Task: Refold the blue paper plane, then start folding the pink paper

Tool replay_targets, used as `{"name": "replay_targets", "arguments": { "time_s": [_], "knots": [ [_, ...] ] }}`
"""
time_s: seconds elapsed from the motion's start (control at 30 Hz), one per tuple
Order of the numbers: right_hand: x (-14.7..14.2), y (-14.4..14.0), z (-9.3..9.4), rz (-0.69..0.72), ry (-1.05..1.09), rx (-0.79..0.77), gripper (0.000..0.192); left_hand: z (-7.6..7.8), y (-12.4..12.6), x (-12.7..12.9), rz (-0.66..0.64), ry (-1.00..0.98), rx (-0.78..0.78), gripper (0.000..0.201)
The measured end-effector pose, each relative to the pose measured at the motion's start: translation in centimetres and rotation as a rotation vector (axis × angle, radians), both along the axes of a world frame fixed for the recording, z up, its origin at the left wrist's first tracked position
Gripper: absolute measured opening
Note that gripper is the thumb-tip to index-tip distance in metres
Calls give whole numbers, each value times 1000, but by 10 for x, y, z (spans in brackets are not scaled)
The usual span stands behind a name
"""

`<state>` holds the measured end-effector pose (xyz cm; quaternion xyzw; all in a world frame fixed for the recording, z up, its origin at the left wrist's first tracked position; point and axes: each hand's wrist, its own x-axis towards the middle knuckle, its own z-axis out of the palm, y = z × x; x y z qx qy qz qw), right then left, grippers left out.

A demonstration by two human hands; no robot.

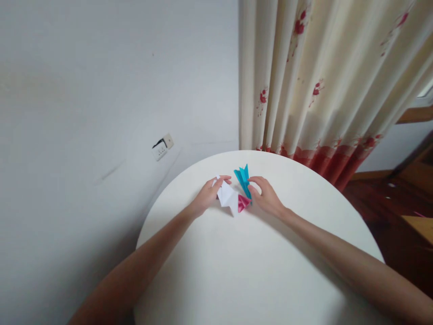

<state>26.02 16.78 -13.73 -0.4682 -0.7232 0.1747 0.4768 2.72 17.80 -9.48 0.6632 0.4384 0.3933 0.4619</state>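
Two hands on one folded paper piece, far side of the round white table [257,271]. Left hand [206,196] lies over the white paper section [227,196], fingers [223,181] curled over its upper edge, pinning it flat rather than lifting. Right hand [265,195] pinches the blue pleated fan [243,179] at its lower right edge, thumb and forefinger closed on it; fan tips stand above and just left of those fingertips. Small pink folded corner [242,203] sits between both hands, just below the right thumb, touching the white section.

Judgement on doing this well: left hand should hold the white part down firmly so nothing slides on the smooth top, while the right works the blue pleats with fingertips only, keeping creases sharp and aligned. Light grip, or the thin paper crumples. Whether blue, pink and white are one sheet or separate pieces: cannot tell.
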Motion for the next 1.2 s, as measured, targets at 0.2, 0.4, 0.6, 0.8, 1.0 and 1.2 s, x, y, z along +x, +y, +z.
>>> {"name": "replay_targets", "arguments": {
  "time_s": [0.2,0.4,0.6,0.8,1.0,1.2],
  "knots": [
    [-19,-69,25,238,339,-386,41,-1,-56,45,-62,-111,-21,68],
    [-9,-84,11,247,621,-576,38,-13,-68,53,-97,-183,-10,69],
    [-5,-81,7,119,688,-458,35,-25,-76,53,-183,-176,-83,46],
    [-7,-89,13,28,468,-140,26,-23,-85,50,-18,-100,48,42],
    [-3,-93,20,24,491,6,15,-7,-96,52,-64,-75,146,38],
    [-4,-96,19,18,626,-208,24,-21,-97,60,-145,-198,-72,36]
  ]
}}
